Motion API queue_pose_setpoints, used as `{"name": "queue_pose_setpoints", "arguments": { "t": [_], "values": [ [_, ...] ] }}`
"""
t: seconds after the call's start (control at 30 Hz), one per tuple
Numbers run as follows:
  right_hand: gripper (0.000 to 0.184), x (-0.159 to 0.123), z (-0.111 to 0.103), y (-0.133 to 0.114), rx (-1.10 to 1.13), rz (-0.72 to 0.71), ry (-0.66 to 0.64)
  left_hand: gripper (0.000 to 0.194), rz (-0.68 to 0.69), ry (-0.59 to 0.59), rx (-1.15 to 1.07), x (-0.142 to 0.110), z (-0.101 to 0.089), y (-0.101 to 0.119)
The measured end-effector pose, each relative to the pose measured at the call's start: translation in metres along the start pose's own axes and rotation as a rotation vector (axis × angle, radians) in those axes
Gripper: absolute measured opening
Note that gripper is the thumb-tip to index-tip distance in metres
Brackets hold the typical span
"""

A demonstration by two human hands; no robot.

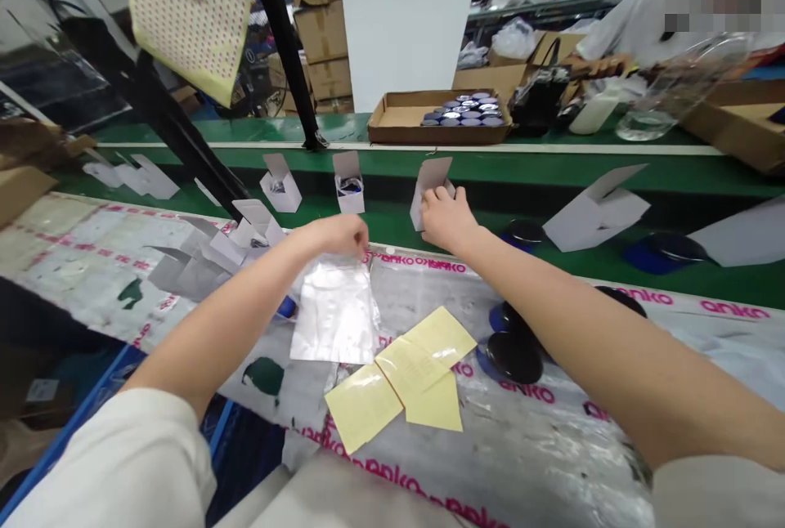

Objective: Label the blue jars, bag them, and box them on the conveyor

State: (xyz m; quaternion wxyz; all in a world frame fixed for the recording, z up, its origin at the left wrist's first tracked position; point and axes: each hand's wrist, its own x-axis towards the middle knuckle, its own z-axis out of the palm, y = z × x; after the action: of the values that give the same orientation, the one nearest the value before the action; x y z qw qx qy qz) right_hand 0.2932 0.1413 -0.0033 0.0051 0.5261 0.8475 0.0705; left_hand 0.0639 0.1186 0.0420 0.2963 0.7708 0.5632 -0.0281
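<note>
My right hand (446,216) is at an upright white carton (423,194) with its lid flap raised, fingers curled over its front and rim. What lies inside that carton is hidden. Closed with bent fingers, my left hand (348,235) is over the top edge of a stack of shiny clear plastic bags (336,311); whether it pinches one is hidden. Yellow paper slips (423,352) lie overlapping in front of the bags. Beside my right forearm are round dark-topped blue tins (513,356). Another open carton (351,199) stands on the green belt with something blue inside.
More open cartons (282,191) stand along the green belt (386,225). Several cartons (208,258) are piled at left. A cardboard tray (398,134) of blue tins sits behind the belt. A black post (288,62) and a hanging dotted sheet (193,13) rise at left. A person works at upper right.
</note>
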Motion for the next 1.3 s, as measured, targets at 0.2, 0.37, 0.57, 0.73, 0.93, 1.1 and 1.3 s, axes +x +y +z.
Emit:
{"name": "queue_pose_setpoints", "arguments": {
  "t": [0.2,0.37,0.57,0.73,0.93,1.1,1.3],
  "values": [
    [0.090,-0.016,-0.037,-0.017,0.078,0.106,-0.056,0.025,-0.048,-0.069,0.127,-0.038,0.033,-0.030],
    [0.044,-0.093,-0.068,-0.061,0.177,0.001,-0.122,0.012,-0.011,-0.012,0.105,-0.038,0.035,-0.041],
    [0.030,-0.159,-0.042,-0.091,0.267,-0.051,-0.359,0.011,-0.002,0.057,0.115,-0.050,0.031,-0.037],
    [0.029,-0.172,-0.033,-0.086,0.391,-0.041,-0.274,0.038,0.036,0.231,0.149,-0.073,0.047,-0.014],
    [0.024,-0.192,-0.032,-0.091,0.489,-0.008,-0.192,0.026,-0.023,0.259,0.083,-0.062,0.065,-0.018],
    [0.029,-0.202,-0.025,-0.086,0.564,0.043,-0.112,0.017,-0.035,0.352,0.035,-0.058,0.060,-0.024],
    [0.036,-0.205,-0.004,-0.090,0.530,0.048,-0.137,0.014,0.008,0.355,0.007,-0.068,0.065,-0.013]
  ]
}}
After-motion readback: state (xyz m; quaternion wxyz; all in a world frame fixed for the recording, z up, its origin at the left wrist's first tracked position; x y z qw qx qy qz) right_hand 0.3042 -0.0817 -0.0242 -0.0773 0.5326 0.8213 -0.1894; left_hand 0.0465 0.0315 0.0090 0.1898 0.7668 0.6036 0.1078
